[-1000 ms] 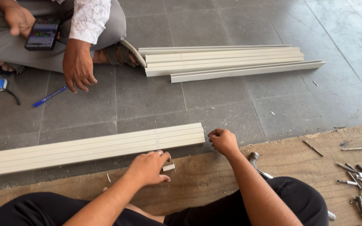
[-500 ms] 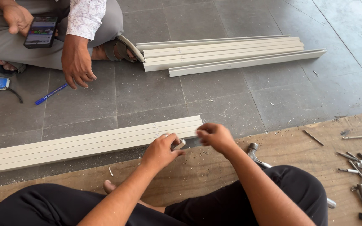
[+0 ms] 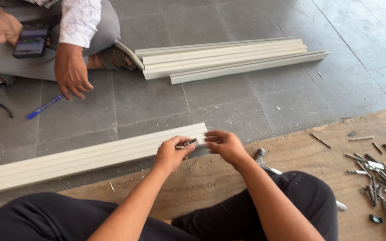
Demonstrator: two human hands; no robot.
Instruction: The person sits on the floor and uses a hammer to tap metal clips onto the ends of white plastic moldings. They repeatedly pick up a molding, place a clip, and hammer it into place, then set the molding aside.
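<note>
My left hand [image 3: 171,153] and my right hand [image 3: 224,145] meet over the near end of a long cream profile strip [image 3: 86,157] that lies on the grey tile floor. Between the fingertips of both hands sits a small dark metal piece [image 3: 191,143]; its exact shape is too small to tell. Both hands pinch it just in front of the strip's cut end. My forearms reach forward over my black-trousered knees.
A stack of cream profile strips [image 3: 228,57] lies farther out. Another person sits at the far left, one hand [image 3: 71,71] on the floor, the other holding a phone [image 3: 31,42]. A blue pen [image 3: 44,107] lies nearby. Several screws and nails [image 3: 374,172] and a hammer [image 3: 262,160] rest on the wooden board.
My hands rose from the board and the strip's end and came together, both pinching the small metal piece. The view shifted slightly.
</note>
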